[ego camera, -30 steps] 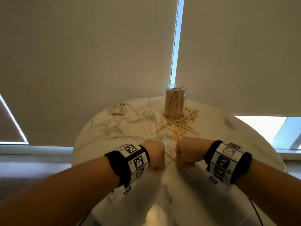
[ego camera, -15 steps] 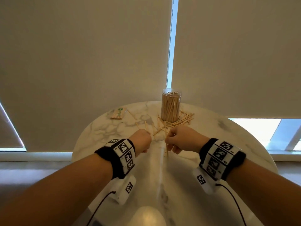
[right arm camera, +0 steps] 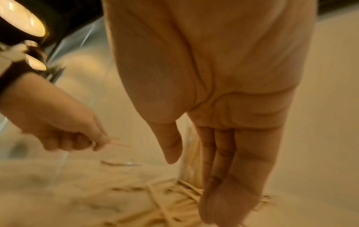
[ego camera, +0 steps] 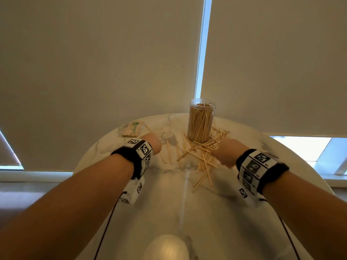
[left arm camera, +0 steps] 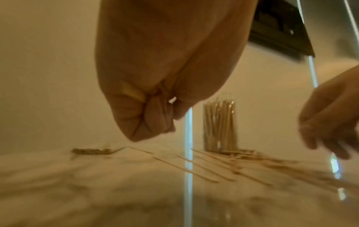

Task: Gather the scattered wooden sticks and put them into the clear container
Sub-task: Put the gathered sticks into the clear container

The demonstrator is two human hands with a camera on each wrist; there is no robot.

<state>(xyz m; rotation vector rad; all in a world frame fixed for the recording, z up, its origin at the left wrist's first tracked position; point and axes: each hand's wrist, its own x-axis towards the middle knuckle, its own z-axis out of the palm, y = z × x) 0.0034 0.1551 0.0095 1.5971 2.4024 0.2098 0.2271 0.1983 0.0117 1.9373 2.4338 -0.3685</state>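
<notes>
A clear container, packed with upright wooden sticks, stands at the far side of the round marble table. Several loose sticks lie scattered round its base and toward me. Left of the pile my left hand is curled into a fist; in the left wrist view a stick end shows inside the left hand, and in the right wrist view a stick pokes out of it. Just right of the pile is my right hand. In its wrist view the right hand hangs with straight fingers over the sticks, holding nothing.
A small packet of sticks lies at the table's far left. Three separate sticks lie between my left hand and the pile. Window blinds hang close behind the table's far edge. A lamp glare shows on the near tabletop.
Both hands have moved away from me and apart, the left toward the far left, the right up beside the pile. The right hand's fingers have gone from a fist to straight.
</notes>
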